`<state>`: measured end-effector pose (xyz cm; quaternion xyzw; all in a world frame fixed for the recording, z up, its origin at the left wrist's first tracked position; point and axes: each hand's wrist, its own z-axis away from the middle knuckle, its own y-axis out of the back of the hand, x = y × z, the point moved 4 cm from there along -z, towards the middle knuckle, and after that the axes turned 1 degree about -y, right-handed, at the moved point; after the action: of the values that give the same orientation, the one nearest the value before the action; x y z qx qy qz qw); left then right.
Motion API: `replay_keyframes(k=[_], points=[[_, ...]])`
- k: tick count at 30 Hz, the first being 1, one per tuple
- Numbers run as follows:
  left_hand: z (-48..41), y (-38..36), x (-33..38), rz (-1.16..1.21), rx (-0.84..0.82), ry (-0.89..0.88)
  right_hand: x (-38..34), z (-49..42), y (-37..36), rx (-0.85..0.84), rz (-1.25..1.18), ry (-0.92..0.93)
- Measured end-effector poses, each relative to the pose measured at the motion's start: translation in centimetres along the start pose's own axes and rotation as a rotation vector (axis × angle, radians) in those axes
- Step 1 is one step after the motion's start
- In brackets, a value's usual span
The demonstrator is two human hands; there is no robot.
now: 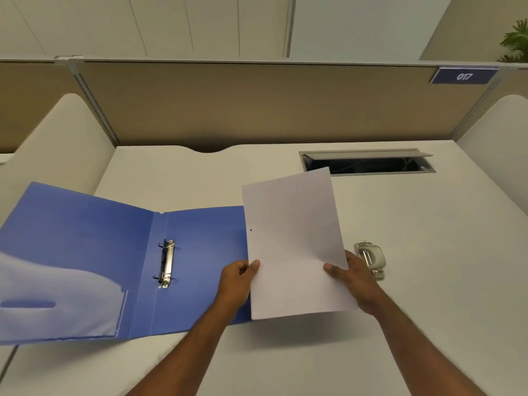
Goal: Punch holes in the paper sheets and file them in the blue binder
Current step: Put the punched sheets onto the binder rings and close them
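Grip status: left hand (238, 277) and right hand (353, 277) each grasp the paper sheet (295, 244) at its lower side edges, thumbs on the front face. One punched hole is visible near the sheet's left edge. The sheet is held tilted above the tabletop (428, 252), overlapping the right edge of the blue binder (85, 252), which lies open and flat with its ring mechanism (167, 263) exposed. Just behind the right hand sits the hole punch (371, 257)
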<state>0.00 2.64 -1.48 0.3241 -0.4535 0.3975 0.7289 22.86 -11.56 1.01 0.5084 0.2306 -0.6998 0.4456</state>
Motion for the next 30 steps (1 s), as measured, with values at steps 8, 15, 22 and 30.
replay_keyframes(k=[8,15,22,30], points=[[0.4,6.4,0.8,0.016,0.107,-0.083,-2.1,-1.3,-6.0,-0.105,-0.009,0.032],[0.6,11.7,0.4,-0.038,0.269,-0.039,-3.7,-3.1,-11.7,-0.085,0.059,0.074],[0.3,16.9,-1.2,-0.178,0.341,0.086,-3.5,-3.8,-16.7,-0.14,0.093,0.059],[-0.7,20.1,-0.2,-0.502,0.382,-0.023,-3.7,-4.2,-19.4,-0.137,0.129,0.055]])
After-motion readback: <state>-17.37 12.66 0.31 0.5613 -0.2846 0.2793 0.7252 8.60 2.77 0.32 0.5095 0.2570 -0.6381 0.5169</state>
